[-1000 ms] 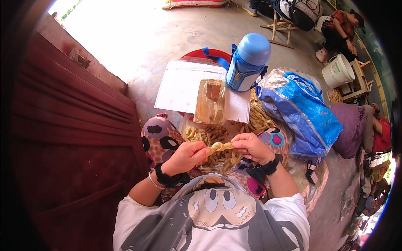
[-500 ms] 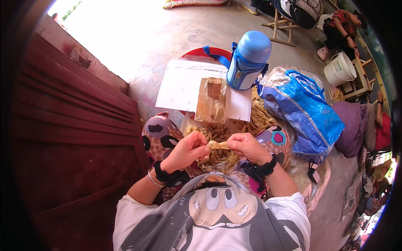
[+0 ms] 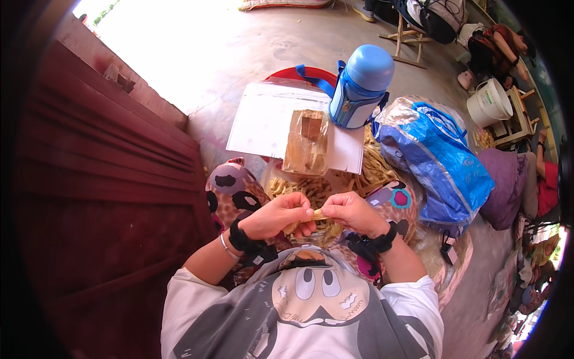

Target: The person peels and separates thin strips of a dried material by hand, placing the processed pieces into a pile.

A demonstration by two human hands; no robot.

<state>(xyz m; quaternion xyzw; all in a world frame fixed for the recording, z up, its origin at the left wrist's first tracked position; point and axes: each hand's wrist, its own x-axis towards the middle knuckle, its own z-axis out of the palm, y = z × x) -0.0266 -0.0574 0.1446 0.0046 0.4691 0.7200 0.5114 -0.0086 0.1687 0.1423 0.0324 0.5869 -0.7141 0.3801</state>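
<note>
Left hand, right hand: fingers of both pinching the pale-yellow strip between them | change: hands closer than half a second ago, knot now hidden, its tightness unjudgeable | beyond: strip pile, plastic-wrapped brown block, blue flask | blue tote bag, white bucket: print illegible

Left hand, right hand just beside it, both in a pinch, forearms angled inward
</note>
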